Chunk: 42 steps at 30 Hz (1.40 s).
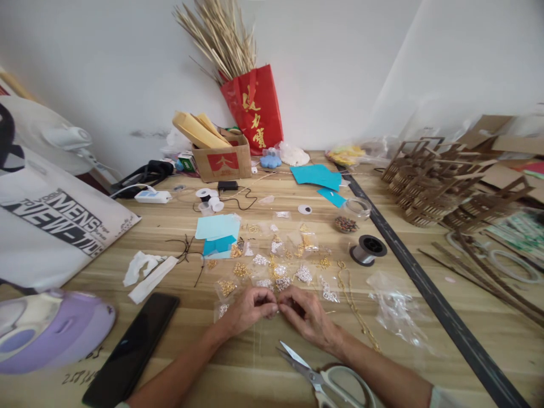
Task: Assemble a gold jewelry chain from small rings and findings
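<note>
My left hand (254, 309) and my right hand (306, 317) meet fingertip to fingertip above the table, both closed in a pinch. Whatever lies between the fingers is too small to make out. Just beyond them are small bags of silver beads (303, 274) and gold beads (242, 270). A silver chain (329, 290) lies close to my right hand, and farther right stretches a gold chain (352, 300). Below my right hand rest scissors (317, 378) with pale handles, their blades slightly apart, pointing toward the hands.
A wire spool (369, 250) and a dish of brown beads (346, 224) stand to the right, near crumpled clear plastic (397, 306). Leftward are a black phone (134, 345), a purple appliance (59, 328) and white strips (153, 279). Brown woven baskets (437, 181) crowd the far right.
</note>
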{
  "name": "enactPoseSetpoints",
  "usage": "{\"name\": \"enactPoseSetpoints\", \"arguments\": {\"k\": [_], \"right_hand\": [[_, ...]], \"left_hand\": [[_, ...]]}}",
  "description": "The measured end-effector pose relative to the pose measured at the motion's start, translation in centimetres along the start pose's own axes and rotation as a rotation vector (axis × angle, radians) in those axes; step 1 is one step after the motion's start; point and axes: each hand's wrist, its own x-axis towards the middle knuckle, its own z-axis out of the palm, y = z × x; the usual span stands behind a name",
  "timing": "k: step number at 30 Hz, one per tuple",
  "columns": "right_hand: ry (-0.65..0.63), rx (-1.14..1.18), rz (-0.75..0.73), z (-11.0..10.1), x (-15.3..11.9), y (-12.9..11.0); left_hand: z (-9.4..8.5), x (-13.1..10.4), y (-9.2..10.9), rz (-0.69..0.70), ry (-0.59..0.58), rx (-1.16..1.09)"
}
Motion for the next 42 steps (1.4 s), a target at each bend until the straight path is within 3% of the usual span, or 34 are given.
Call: {"name": "enactPoseSetpoints", "arguments": {"k": [15, 25, 37, 42], "right_hand": [[-0.009, -0.06, -0.043, 0.3, -0.4, 0.4], [-0.042, 0.062, 0.126, 0.6, -0.6, 0.4], [-0.115, -0.332, -0.151, 0.5, -0.9, 0.7], [-0.103, -0.393, -0.194, 0.4, -0.8, 0.4]], "left_hand": [[0.5, -0.1, 0.0, 0.032, 0.063, 0.133], [0.6, -0.2, -0.2, 0.076, 0.128, 0.255], [0.4, 0.2, -1.1, 0.004, 0.038, -0.051], [0.2, 0.4, -1.3, -0.023, 0.023, -0.104]]}}
